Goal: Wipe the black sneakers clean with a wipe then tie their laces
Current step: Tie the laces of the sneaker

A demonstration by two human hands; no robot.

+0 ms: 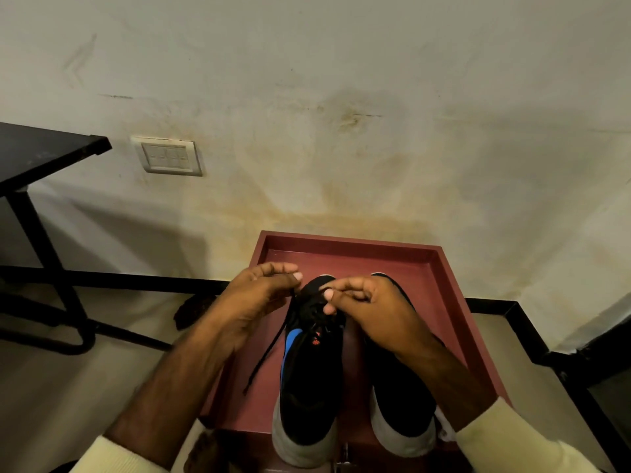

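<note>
- Stained pale wall (341,131) fills the background, with a switch plate (169,156) on it and a black table (41,148) at the left.
- Two black sneakers are set side by side in a red tray (348,241), grey ends toward the viewer. The left sneaker (310,387) is being worked on, and the right sneaker (399,397) is partly covered by a forearm.
- A lace (264,361) is pinched by the left hand (263,295), and its loose end trails over the tray's left edge.
- The right hand (368,302) is curled over the left sneaker's lacing, thumb against fingertips. A strand appears to be pinched there, though it is mostly hidden.
- Tying is judged to be under way, and no finished bow can be seen.
- Both strands should be drawn with even tension before a loop is made, so that the first crossing is seated low.
- Pulls are better directed sideways than upward, so the sneaker is not dragged about the tray.
- The trailing end should be gathered in, lest it be snagged on the rim.
</note>
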